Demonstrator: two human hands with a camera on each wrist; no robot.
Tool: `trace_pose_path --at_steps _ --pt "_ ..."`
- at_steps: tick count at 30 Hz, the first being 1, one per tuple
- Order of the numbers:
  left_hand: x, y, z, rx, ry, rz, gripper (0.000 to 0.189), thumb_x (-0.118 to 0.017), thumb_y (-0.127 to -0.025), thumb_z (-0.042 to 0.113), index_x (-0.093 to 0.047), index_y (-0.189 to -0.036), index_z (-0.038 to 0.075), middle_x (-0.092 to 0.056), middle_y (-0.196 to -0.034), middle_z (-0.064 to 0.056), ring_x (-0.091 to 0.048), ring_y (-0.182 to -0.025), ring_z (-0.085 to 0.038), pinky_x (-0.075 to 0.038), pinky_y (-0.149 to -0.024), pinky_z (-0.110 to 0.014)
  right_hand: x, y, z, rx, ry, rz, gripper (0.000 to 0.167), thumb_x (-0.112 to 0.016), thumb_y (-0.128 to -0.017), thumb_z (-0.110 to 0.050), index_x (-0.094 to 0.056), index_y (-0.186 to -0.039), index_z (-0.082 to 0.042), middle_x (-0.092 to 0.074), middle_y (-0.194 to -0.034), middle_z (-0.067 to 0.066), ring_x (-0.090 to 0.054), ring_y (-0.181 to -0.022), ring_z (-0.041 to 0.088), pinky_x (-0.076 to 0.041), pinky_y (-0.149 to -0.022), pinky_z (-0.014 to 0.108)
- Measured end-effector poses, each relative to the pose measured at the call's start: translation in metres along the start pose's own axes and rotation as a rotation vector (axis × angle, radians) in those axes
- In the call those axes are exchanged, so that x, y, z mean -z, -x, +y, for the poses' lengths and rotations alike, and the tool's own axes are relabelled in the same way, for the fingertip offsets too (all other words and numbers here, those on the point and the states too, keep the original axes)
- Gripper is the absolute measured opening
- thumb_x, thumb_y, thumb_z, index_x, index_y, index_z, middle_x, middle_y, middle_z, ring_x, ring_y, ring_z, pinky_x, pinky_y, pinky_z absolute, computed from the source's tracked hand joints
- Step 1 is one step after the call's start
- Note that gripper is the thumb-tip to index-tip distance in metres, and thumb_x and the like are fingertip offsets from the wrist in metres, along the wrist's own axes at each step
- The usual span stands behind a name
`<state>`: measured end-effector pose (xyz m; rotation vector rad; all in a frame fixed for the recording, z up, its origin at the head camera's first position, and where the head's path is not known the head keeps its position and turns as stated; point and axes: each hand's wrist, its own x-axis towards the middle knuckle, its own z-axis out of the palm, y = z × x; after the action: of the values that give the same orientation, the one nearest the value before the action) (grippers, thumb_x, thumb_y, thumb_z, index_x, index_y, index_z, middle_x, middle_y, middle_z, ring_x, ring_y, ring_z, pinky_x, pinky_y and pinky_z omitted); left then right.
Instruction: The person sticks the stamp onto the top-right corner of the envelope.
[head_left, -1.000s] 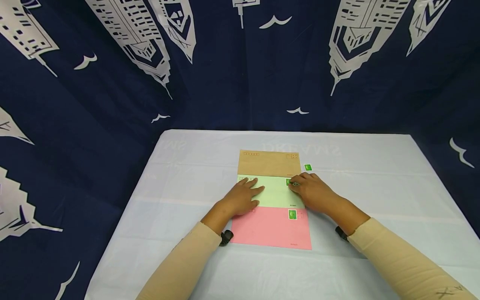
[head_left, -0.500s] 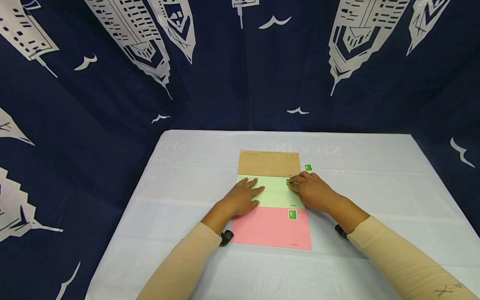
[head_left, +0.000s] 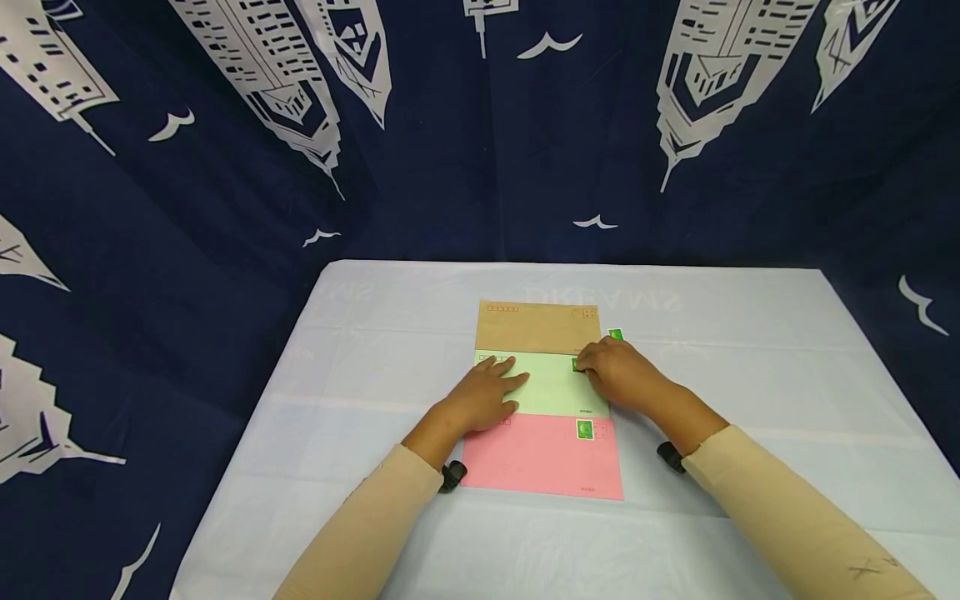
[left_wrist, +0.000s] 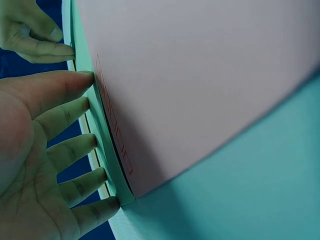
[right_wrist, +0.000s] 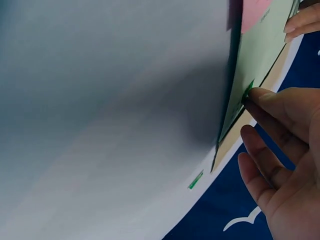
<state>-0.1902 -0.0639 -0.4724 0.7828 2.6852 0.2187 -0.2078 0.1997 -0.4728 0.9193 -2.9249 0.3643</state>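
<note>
A dark-blue printed fabric backdrop (head_left: 480,150) is hanging behind the white cloth-covered surface (head_left: 360,400), where a pink paper envelope (head_left: 532,458) is overlapping a pale-green paper envelope (head_left: 547,387), itself overlapping a tan paper envelope (head_left: 536,329). The left hand (head_left: 483,396) is resting spread fingertips on the pale-green one. The right hand (head_left: 622,371) is pinching a green rectangular stamp (head_left: 575,365) at that envelope's upper right (and partly hiding a loose green stamp (head_left: 617,333) beyond). A white-bordered green stamp (head_left: 585,429) is lying on the pink envelope.
</note>
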Motion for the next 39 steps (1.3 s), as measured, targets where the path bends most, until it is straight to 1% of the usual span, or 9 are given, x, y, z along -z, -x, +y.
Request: trace_pose_path --at_steps 2,7,9,13,18,22,24,34,39 --pt "0.000 0.000 0.000 -0.001 -0.002 -0.003 0.054 -0.056 -0.104 0.033 -0.042 -0.156 0.024 -0.028 -0.167 -0.007 -0.022 -0.157 -0.033 -0.020 -0.130 -0.043 -0.001 -0.002 0.001 -0.022 -0.020 0.000 0.018 -0.064 -0.091 0.004 -0.078 -0.101 -0.001 -0.076 -0.106 0.012 -0.067 -0.102 0.032 -0.054 -0.097 0.047" --pt "-0.001 -0.001 -0.001 -0.001 -0.006 -0.006 0.055 -0.055 -0.104 0.034 -0.042 -0.156 0.024 -0.028 -0.168 -0.007 -0.022 -0.157 -0.034 -0.020 -0.130 -0.044 -0.003 -0.009 0.002 -0.052 -0.043 -0.007 0.013 -0.067 -0.091 0.002 -0.077 -0.098 -0.002 -0.075 -0.105 0.012 -0.067 -0.102 0.031 -0.054 -0.095 0.046" --pt "-0.002 -0.001 -0.001 0.000 -0.006 -0.006 0.055 -0.055 -0.104 0.034 -0.042 -0.156 0.025 -0.028 -0.168 -0.007 -0.022 -0.157 -0.034 -0.021 -0.129 -0.044 -0.005 -0.011 0.002 -0.054 -0.045 0.000 0.010 -0.069 -0.090 0.001 -0.077 -0.095 -0.003 -0.075 -0.101 0.011 -0.066 -0.097 0.028 -0.056 -0.088 0.043" --pt "-0.001 0.000 -0.001 0.002 0.001 -0.009 0.054 -0.055 -0.104 0.034 -0.041 -0.156 0.025 -0.027 -0.168 -0.007 -0.022 -0.157 -0.035 -0.022 -0.129 -0.045 -0.007 -0.015 0.002 -0.054 -0.033 0.010 0.002 -0.072 -0.089 -0.002 -0.074 -0.088 -0.003 -0.072 -0.090 0.007 -0.061 -0.086 0.023 -0.054 -0.080 0.039" --pt "0.001 0.001 0.000 0.002 0.008 -0.009 0.054 -0.055 -0.104 0.034 -0.041 -0.156 0.024 -0.028 -0.168 -0.007 -0.022 -0.157 -0.035 -0.021 -0.129 -0.045 -0.010 -0.018 0.002 -0.015 0.015 0.040 0.010 -0.073 -0.088 -0.001 -0.069 -0.080 -0.006 -0.066 -0.079 0.004 -0.056 -0.077 0.021 -0.050 -0.075 0.037" --pt "0.000 0.000 0.000 0.003 0.004 -0.009 0.055 -0.055 -0.104 0.034 -0.041 -0.156 0.025 -0.027 -0.168 -0.007 -0.022 -0.157 -0.034 -0.021 -0.129 -0.044 -0.012 -0.019 0.003 0.012 0.053 0.063 0.012 -0.074 -0.086 0.000 -0.067 -0.078 -0.006 -0.065 -0.078 0.005 -0.055 -0.076 0.023 -0.050 -0.075 0.038" --pt "0.000 0.000 -0.001 0.004 -0.001 -0.009 0.055 -0.055 -0.104 0.035 -0.041 -0.156 0.025 -0.028 -0.168 -0.007 -0.022 -0.157 -0.034 -0.021 -0.129 -0.044 -0.013 -0.019 0.003 0.008 0.067 0.065 0.012 -0.074 -0.087 0.000 -0.067 -0.078 -0.006 -0.065 -0.079 0.005 -0.055 -0.077 0.023 -0.050 -0.075 0.038" --pt "0.000 -0.001 0.000 0.010 -0.010 -0.015 0.055 -0.054 -0.104 0.036 -0.040 -0.157 0.026 -0.027 -0.168 -0.006 -0.021 -0.157 -0.033 -0.021 -0.129 -0.044 -0.013 -0.017 0.004 -0.087 0.093 0.061 0.007 -0.075 -0.089 -0.009 -0.071 -0.083 -0.010 -0.065 -0.086 0.005 -0.054 -0.080 0.023 -0.050 -0.078 0.042" --pt "0.001 0.001 0.001 0.017 0.004 -0.013 0.055 -0.055 -0.104 0.035 -0.040 -0.156 0.026 -0.026 -0.168 -0.006 -0.022 -0.157 -0.034 -0.021 -0.129 -0.045 -0.014 -0.015 0.003 -0.152 0.061 0.041 0.006 -0.076 -0.089 -0.013 -0.071 -0.085 -0.011 -0.066 -0.088 0.005 -0.055 -0.082 0.024 -0.048 -0.080 0.043"
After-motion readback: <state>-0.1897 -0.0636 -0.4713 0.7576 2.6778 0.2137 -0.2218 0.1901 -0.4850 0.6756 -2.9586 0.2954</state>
